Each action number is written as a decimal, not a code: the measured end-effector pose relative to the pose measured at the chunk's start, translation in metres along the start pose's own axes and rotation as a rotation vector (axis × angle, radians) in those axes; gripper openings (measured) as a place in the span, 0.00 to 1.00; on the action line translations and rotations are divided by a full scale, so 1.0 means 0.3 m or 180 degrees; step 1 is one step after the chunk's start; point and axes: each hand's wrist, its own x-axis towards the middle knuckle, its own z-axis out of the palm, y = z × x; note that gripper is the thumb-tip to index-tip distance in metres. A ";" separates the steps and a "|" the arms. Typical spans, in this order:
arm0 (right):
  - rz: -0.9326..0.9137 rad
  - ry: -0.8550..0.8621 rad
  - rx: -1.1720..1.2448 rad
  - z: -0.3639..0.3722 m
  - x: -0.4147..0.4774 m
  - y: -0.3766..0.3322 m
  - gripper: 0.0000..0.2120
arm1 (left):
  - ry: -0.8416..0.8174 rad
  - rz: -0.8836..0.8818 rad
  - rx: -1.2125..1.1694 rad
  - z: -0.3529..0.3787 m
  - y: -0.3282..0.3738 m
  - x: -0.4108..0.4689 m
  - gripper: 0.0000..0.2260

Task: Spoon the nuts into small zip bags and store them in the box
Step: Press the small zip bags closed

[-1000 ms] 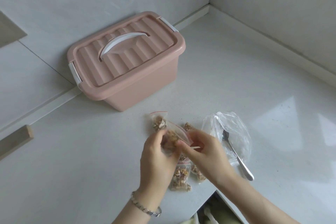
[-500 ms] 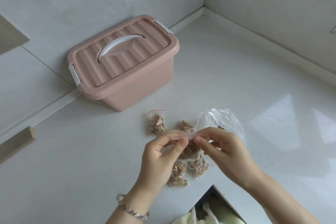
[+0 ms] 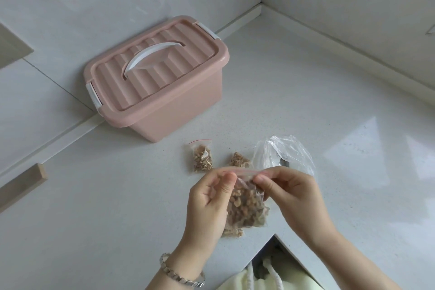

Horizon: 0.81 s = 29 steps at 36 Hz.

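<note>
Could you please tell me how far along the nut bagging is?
Done: at least two filled bags lie on the counter. In hand: the left hand and right hand pinch the zip edge of another nut bag. Left: all bags go into the pink box, lid on.

The left hand (image 3: pixel 207 206) and the right hand (image 3: pixel 296 200) are both bare. Behind each, a bare forearm runs to the lower edge of the view: the left forearm (image 3: pixel 164 283) and the right forearm (image 3: pixel 353 263). At the wrist, just behind the left hand, hangs a silver-coloured bracelet (image 3: pixel 176 275) of small, flat, squarish metal links, sitting a little loose. Below and between the two hands shows a soft, pale yellow-green garment (image 3: pixel 237 283), with thick white twisted cords (image 3: pixel 275 275) lying over it.
</note>
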 end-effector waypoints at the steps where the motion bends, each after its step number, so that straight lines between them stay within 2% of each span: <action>1: 0.0008 0.0056 0.0019 -0.002 0.002 -0.001 0.06 | 0.0030 -0.0048 0.0001 0.000 0.001 -0.001 0.17; 4: 0.0041 0.0123 0.0094 -0.014 0.003 -0.002 0.05 | 0.0161 -0.0184 -0.0032 -0.001 0.000 -0.007 0.15; 10: 0.0103 0.0045 0.0149 -0.029 -0.001 -0.003 0.09 | 0.0369 -0.0204 0.0001 0.003 0.017 -0.010 0.08; 17: -0.0031 -0.0057 0.0160 -0.036 -0.004 -0.002 0.22 | 0.0385 -0.0134 -0.0006 -0.003 0.024 -0.012 0.07; 19: -0.0102 -0.0054 0.0149 -0.035 -0.004 0.000 0.22 | 0.0349 -0.0097 0.0009 -0.007 0.020 -0.014 0.10; 21: -0.0184 -0.0040 0.0087 -0.033 -0.005 0.000 0.22 | 0.0299 -0.0064 0.0012 -0.008 0.011 -0.018 0.17; 29: -0.0334 -0.0001 -0.0051 -0.029 -0.010 0.001 0.20 | 0.0281 0.0219 0.0177 -0.011 0.034 -0.016 0.07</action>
